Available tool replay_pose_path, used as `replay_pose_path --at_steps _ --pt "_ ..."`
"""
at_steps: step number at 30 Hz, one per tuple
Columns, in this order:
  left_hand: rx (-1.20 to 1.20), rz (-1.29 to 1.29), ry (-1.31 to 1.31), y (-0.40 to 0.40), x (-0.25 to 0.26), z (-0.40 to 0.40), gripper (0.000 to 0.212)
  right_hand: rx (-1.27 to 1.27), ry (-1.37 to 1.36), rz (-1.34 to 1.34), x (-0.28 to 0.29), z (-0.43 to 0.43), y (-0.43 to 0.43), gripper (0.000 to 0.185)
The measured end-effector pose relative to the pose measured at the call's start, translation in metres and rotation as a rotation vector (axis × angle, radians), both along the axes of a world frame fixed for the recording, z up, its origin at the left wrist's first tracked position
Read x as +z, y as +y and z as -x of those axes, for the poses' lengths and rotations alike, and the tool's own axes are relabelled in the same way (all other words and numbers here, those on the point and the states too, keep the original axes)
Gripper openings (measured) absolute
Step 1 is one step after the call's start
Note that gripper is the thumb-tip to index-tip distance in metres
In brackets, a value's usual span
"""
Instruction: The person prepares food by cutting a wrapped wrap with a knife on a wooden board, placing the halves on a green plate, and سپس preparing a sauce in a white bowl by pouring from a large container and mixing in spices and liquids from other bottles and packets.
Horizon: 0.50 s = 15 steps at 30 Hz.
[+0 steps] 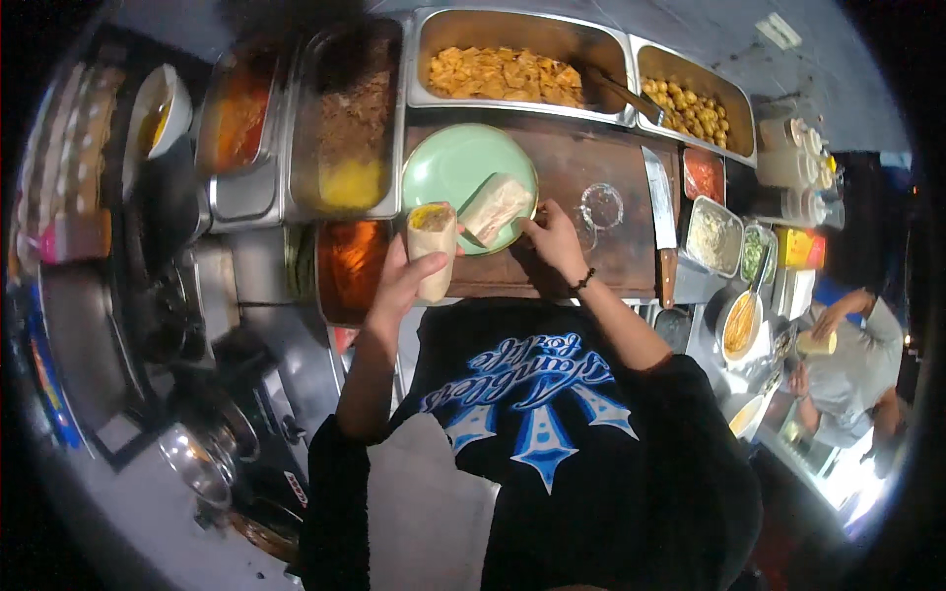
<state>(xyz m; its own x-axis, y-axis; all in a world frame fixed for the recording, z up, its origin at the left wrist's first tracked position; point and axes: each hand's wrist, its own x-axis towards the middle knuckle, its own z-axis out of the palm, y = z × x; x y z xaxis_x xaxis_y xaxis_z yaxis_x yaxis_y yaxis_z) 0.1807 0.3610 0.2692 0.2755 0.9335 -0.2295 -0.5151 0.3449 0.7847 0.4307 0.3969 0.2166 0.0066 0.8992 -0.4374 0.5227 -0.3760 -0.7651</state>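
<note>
My left hand (pixel 403 277) is wrapped around one half of a cut burrito (pixel 431 255), held upright. Its cut end faces up and shows a yellow and brown filling. The other burrito half (pixel 497 210) lies tilted on a light green plate (pixel 443 166), which rests on a brown cutting board (pixel 488 281). At the plate's lower right rim, the fingers of my right hand (pixel 553 235) pinch the edge, close to the lying half. A dark beaded bracelet is on that wrist.
A large knife (pixel 660 210) lies along the board's right side. Steel pans of chopped meat (pixel 510 74), small potatoes (pixel 687 111) and ground meat (pixel 355 122) border the board. Small tubs, including one of shredded white food (pixel 715 235), stand right. Another person (pixel 850 369) works at far right.
</note>
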Motion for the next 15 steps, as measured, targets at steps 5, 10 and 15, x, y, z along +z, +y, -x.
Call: replay_pose_path --at_steps 5,10,15 --pt "-0.111 -0.122 0.301 0.027 -0.003 -0.017 0.067 0.025 -0.117 -0.155 -0.006 -0.02 0.015 0.036" --pt "-0.236 -0.28 0.552 0.051 0.0 -0.04 0.07 0.112 -0.215 -0.219 0.01 -0.059 0.045 0.036" --pt "-0.233 -0.607 0.995 0.073 -0.014 -0.059 0.067 0.174 -0.246 -0.256 0.017 -0.073 0.054 0.035"
